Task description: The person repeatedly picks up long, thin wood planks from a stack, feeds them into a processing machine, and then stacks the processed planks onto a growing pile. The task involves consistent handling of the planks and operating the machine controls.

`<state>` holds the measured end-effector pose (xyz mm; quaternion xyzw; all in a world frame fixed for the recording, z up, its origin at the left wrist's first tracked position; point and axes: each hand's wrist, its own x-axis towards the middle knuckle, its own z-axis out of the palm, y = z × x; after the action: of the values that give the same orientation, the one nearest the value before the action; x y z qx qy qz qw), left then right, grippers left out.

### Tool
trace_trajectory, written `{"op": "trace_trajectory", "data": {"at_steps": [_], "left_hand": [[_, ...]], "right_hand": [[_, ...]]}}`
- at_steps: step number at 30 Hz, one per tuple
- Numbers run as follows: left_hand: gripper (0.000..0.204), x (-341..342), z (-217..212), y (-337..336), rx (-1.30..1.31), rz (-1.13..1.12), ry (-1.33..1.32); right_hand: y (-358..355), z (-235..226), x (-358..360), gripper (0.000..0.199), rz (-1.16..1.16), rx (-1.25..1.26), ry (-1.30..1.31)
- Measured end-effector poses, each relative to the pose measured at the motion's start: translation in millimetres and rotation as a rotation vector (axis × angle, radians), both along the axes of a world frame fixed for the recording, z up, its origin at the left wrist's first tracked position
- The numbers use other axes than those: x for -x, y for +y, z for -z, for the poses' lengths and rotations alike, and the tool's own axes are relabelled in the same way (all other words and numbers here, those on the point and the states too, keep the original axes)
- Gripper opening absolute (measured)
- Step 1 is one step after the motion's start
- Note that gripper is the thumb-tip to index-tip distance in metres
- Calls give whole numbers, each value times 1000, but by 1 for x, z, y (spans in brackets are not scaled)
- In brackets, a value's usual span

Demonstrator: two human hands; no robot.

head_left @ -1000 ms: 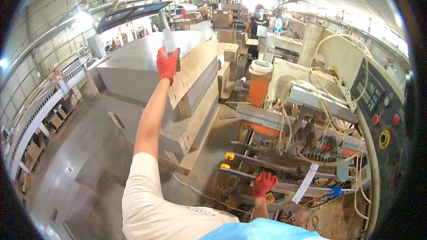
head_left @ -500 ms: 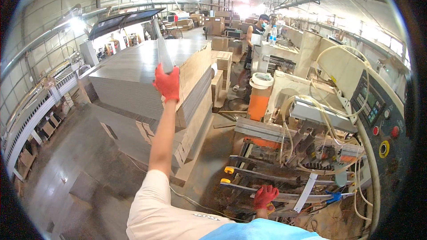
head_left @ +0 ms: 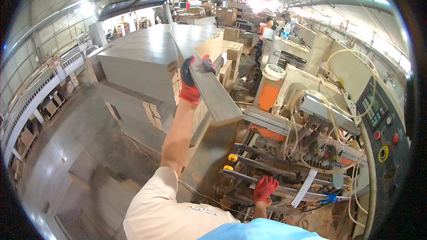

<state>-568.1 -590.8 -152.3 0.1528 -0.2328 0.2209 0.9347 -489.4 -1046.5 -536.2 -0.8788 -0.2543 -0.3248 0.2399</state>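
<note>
My left hand (head_left: 192, 80), in a red glove with dark palm and fingers, grips a long, narrow grey board (head_left: 207, 86). The thumb and fingers wrap over its edges. The board slants from above the stack of grey panels (head_left: 138, 78) down toward the machine, its near end in the air. My right hand (head_left: 266, 189), in a red glove, is held low with curled fingers beside the machine's front rail (head_left: 242, 178). What lies under those fingers is hidden. A white strip (head_left: 305, 188) lies across the rails to its right.
A control panel (head_left: 381, 120) with buttons curves along the right. Pale hoses (head_left: 331, 106) loop over the machine, behind which stands an orange cylinder (head_left: 268, 93) with a white top. A person (head_left: 262, 35) is farther back. A cable (head_left: 195, 192) runs along the floor.
My left hand has drawn the board off the stack toward me and to the right, turning so its dark fingers show. The right hand stays beside the rail. My view has shifted slightly.
</note>
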Motion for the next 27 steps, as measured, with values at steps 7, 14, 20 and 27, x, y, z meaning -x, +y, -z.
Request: {"op": "trace_trajectory", "data": {"at_steps": [7, 14, 20, 27], "left_hand": [[47, 22, 90, -79, -293, -226, 496], [27, 90, 269, -122, -773, -1152, 965], [55, 154, 378, -133, -1343, -1707, 1238], [57, 186, 377, -104, -1780, -1979, 936]], "right_hand": [[-12, -7, 3, 16, 14, 35, 65], [13, -90, 22, 13, -508, -892, 700], [41, -201, 54, 60, -810, -1078, 860], [23, -137, 43, 50, -595, -1491, 960]]}}
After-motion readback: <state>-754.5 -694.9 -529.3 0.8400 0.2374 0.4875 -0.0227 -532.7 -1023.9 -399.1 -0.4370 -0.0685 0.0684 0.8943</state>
